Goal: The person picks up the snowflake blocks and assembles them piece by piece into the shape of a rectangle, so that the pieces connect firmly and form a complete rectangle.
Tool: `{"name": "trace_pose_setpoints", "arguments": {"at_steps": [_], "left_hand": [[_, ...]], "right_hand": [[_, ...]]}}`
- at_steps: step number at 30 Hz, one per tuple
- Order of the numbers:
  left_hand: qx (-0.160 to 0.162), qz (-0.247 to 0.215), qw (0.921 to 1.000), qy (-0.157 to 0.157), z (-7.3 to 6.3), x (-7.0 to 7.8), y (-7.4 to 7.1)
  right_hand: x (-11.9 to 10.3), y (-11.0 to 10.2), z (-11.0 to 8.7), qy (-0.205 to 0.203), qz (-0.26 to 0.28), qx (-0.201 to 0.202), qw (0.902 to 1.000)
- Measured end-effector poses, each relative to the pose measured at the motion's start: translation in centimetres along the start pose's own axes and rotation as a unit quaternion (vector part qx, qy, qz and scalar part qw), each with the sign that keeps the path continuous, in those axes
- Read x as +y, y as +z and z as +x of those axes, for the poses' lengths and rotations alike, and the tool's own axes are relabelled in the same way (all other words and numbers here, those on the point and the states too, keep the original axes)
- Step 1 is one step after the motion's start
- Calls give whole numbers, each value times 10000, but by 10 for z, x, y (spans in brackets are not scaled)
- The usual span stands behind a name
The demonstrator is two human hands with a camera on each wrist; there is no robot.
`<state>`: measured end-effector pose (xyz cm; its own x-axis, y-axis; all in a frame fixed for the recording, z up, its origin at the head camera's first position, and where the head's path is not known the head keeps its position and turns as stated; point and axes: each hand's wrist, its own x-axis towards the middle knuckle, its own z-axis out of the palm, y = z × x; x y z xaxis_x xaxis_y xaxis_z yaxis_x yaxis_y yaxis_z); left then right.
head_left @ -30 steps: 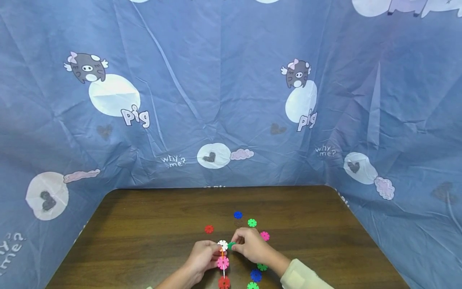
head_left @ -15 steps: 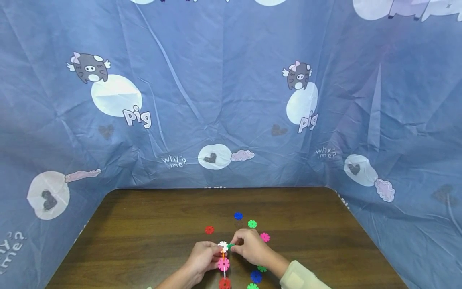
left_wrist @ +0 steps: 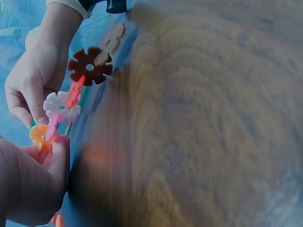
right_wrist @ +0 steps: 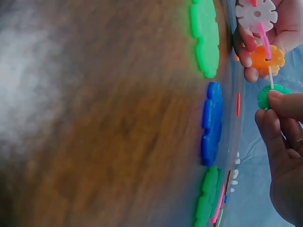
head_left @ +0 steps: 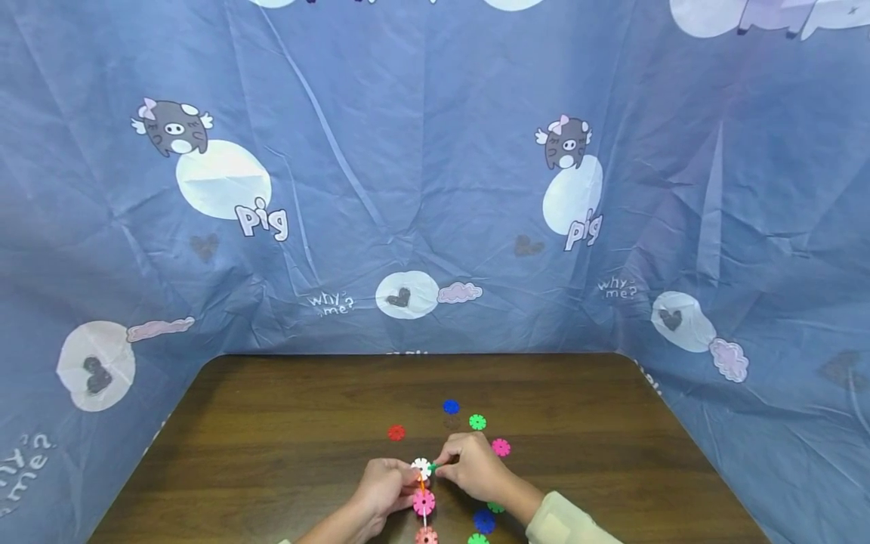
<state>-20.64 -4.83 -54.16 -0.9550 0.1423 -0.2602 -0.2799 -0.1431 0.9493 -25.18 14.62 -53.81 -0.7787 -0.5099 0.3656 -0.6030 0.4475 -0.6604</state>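
My left hand (head_left: 384, 487) grips a chain of slotted plastic snowflake discs near its far end. At that end a white disc (head_left: 421, 469) faces up. An edge-on orange disc and a pink disc (head_left: 424, 502) follow toward me. Between thumb and fingers my right hand (head_left: 476, 465) pinches a green snowflake disc (head_left: 433, 468) at the white disc's right edge. In the right wrist view the green disc (right_wrist: 266, 98) meets an edge-on white disc (right_wrist: 271, 78), beside an orange disc (right_wrist: 268, 56). A brown disc (left_wrist: 90, 66) sits farther along the chain in the left wrist view.
Loose snowflake discs lie on the wooden table (head_left: 272, 431): a red one (head_left: 396, 432) beyond the left hand, a blue one (head_left: 451, 406) farther back, and green (head_left: 478, 421) and pink (head_left: 501, 447) ones beyond the right hand. Another blue disc (head_left: 485, 520) lies nearer, below the right forearm.
The green disc has turned from showing its face to nearly edge-on at the white disc's right edge. Both hands keep their hold and almost the same place.
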Motion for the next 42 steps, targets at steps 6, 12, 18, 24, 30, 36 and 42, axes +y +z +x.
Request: {"name": "trace_pose_setpoints", "arguments": {"at_steps": [6, 12, 18, 24, 30, 36, 42], "left_hand": [[31, 65, 10000, -51, 0, 0, 0], [-53, 34, 10000, -68, -2, 1, 2], [-109, 11, 9999, -34, -2, 0, 1], [-298, -59, 9995, -122, 1, -2, -3], [-568, -189, 9978, -272, 0, 0, -4], [-735, -56, 9964, -414, -1, 4, -7], [-777, 344, 9953, -454, -2, 8, -11]], "right_hand": [[0, 0, -1, -129, 47, 52, 9999], [1, 1, -1, -417, -86, 50, 9991], [2, 2, 0, -562, -222, 13, 9982], [3, 1, 0, -469, -168, -42, 9988], [5, -2, 3, -363, -79, -285, 9989], [3, -4, 8, -524, -20, -501, 9974], [-1, -5, 12, -782, -37, -721, 9943]]}}
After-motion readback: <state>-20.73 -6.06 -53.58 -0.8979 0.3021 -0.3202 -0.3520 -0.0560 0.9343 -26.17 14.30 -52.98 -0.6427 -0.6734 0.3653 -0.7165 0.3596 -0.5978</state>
